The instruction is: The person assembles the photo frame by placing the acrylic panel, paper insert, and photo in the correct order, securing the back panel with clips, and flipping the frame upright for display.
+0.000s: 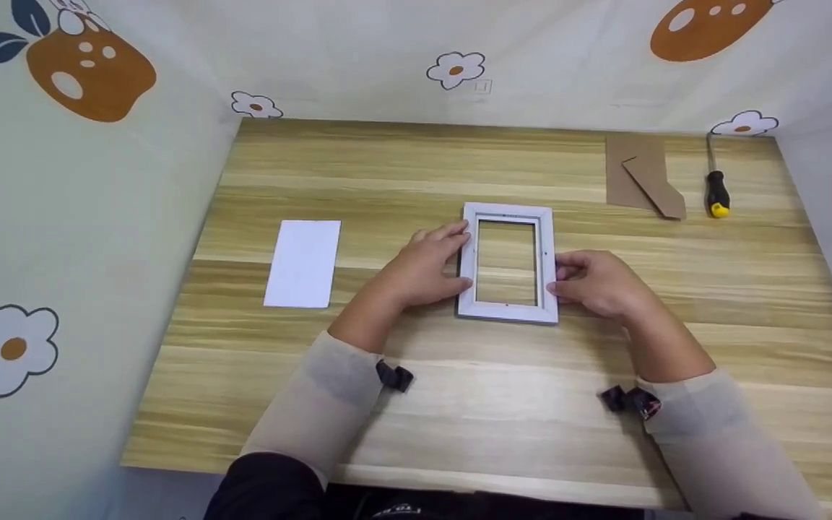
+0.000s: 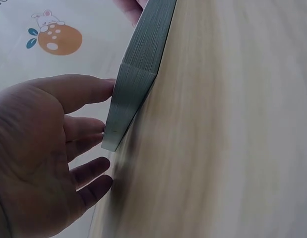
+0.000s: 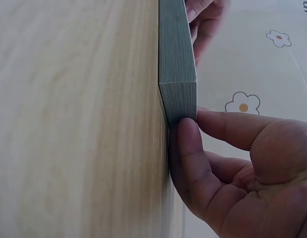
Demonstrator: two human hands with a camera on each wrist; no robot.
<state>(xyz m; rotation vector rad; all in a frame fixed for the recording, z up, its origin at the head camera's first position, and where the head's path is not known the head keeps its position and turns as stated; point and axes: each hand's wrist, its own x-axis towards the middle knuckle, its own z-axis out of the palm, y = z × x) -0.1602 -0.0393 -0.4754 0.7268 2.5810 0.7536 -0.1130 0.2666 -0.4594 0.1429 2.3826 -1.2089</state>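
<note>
A white picture frame lies on the table with its recessed side up; wood grain shows through its opening. My left hand rests thumb and fingertips against the frame's left side. In the left wrist view its fingers are spread and fairly straight, touching the frame's grey side wall. My right hand pinches the frame's right side near the lower corner. Its thumb is on the upper edge and its curled fingers are at the side wall in the right wrist view, where the fingertips' far ends are partly hidden.
A white rectangular sheet lies left of the hands. At the back right are a brown backing board with a fold-out stand and a screwdriver with a black and yellow handle. Patterned walls border the wooden table.
</note>
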